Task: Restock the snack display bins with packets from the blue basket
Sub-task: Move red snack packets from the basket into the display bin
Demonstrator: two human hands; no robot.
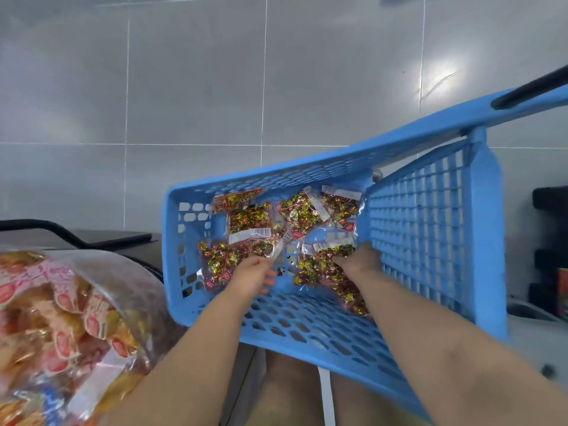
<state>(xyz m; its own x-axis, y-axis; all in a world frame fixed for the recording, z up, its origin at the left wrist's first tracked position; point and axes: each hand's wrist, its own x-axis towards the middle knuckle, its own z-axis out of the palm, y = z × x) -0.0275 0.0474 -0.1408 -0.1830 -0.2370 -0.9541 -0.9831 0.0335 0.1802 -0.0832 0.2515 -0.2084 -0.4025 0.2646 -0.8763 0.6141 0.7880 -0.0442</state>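
Both arms reach down into the blue basket, a perforated plastic one standing on the grey tiled floor with its black-gripped handle swung out past the far right corner. On the basket's floor lie several clear packets of small red-and-gold wrapped sweets, spread from the far left corner across to the right wall. The left hand has its fingers curled on the packet lying by the left wall, pinching it near its white label edge. The right hand presses fingers-down onto the packet beside the right wall (whether it has actually closed on it cannot be told, since the fingertips are buried among the wrappers). At the lower left, outside the basket, a large clear bag of pink-and-gold wrapped snacks bulges into view.
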